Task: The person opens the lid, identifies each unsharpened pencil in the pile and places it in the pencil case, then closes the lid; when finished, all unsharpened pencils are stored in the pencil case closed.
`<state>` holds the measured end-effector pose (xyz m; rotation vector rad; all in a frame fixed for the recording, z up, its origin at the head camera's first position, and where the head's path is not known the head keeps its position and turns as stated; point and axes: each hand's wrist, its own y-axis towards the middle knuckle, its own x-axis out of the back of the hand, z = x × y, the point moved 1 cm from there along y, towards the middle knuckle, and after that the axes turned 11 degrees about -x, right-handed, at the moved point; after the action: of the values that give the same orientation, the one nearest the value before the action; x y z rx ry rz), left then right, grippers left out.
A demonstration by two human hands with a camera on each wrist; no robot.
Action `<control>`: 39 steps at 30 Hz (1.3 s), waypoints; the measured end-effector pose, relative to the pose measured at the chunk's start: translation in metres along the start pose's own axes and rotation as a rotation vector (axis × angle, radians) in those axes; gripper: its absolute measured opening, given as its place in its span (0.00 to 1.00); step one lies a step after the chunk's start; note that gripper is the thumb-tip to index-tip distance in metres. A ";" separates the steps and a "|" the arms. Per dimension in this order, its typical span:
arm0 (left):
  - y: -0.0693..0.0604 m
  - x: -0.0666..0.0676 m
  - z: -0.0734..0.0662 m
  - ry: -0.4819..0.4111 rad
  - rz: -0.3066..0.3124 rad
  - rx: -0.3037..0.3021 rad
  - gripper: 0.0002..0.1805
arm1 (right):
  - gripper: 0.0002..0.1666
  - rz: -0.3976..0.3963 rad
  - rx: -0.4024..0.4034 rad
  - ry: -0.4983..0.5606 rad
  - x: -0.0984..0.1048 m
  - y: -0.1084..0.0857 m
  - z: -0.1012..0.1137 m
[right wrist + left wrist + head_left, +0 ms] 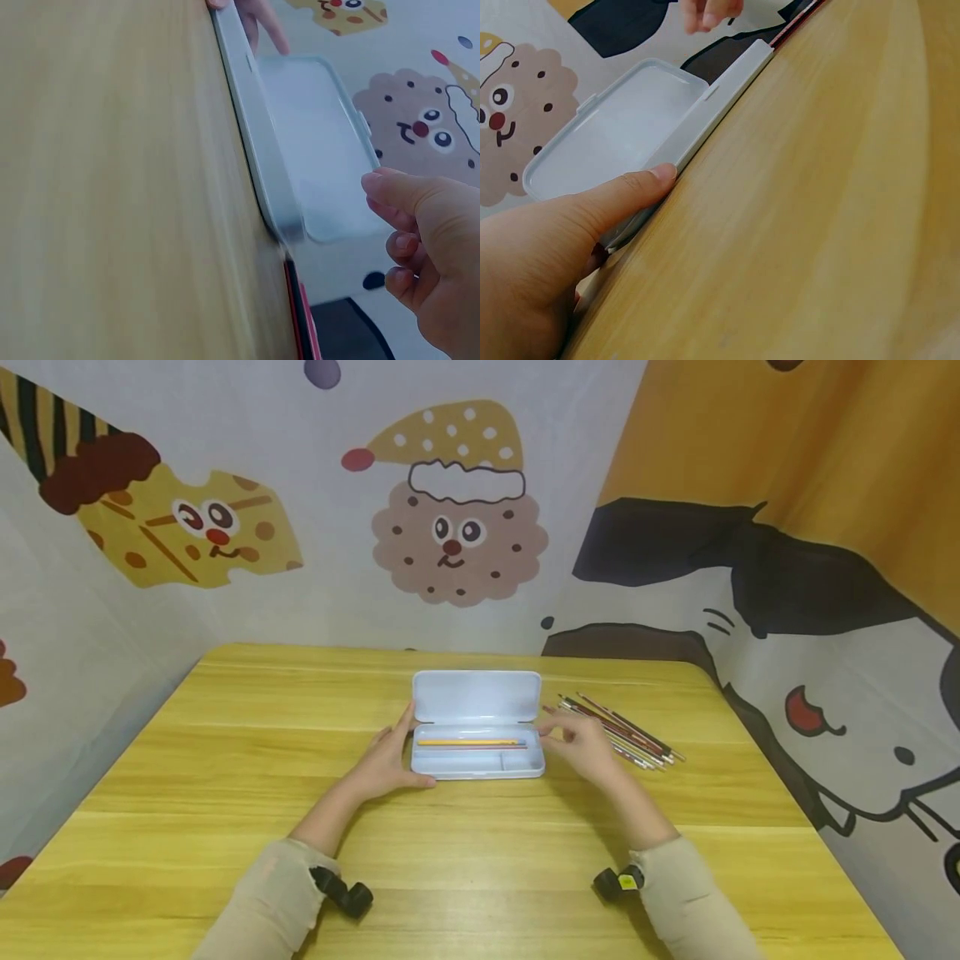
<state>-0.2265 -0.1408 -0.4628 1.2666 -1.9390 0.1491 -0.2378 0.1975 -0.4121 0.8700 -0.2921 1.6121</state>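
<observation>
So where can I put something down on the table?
The table is bare between the sleeves, in front of the pencil case, and left of the left hand. It's crowded right of the case, by the right hand and loose pencils.

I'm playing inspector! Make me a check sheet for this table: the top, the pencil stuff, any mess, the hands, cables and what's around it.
Surface: yellow wood-grain table, its grain running side to side.
Job's things: white rectangular plastic-looking pencil case, lid raised; inside, a slim yellow pencil beside a thin reddish stick, probably a pencil. Loose heap of slender, mostly dark pencils right of the case.
Clutter: nothing seen.
Hands: left hand grips the case's left end, thumb in front; right hand is at its right end, holding nothing visible; contact unclear.
Cables: nothing seen.
Surroundings: pale backdrop printed with colourful cartoons, including cheese and a hatted cookie.
</observation>
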 end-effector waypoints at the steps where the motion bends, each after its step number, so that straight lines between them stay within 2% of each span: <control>1: 0.000 0.000 0.000 0.002 0.000 -0.002 0.75 | 0.08 -0.011 0.005 -0.012 0.003 -0.002 -0.003; 10: 0.000 0.001 -0.001 -0.006 -0.003 -0.011 0.75 | 0.09 -0.057 -0.017 -0.118 0.033 -0.024 -0.024; 22: 0.000 0.001 0.000 -0.011 0.001 0.008 0.75 | 0.12 -0.102 -0.103 -0.160 0.068 -0.048 -0.061; 28: 0.000 -0.001 0.002 -0.003 0.009 0.013 0.75 | 0.12 -0.073 -0.163 -0.180 0.076 -0.056 -0.074; 39: -0.001 0.000 0.002 0.009 0.011 0.011 0.75 | 0.14 -0.008 -0.270 -0.195 0.077 -0.060 -0.090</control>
<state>-0.2267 -0.1418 -0.4645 1.2609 -1.9399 0.1715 -0.2149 0.3258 -0.4382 0.8180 -0.6275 1.4416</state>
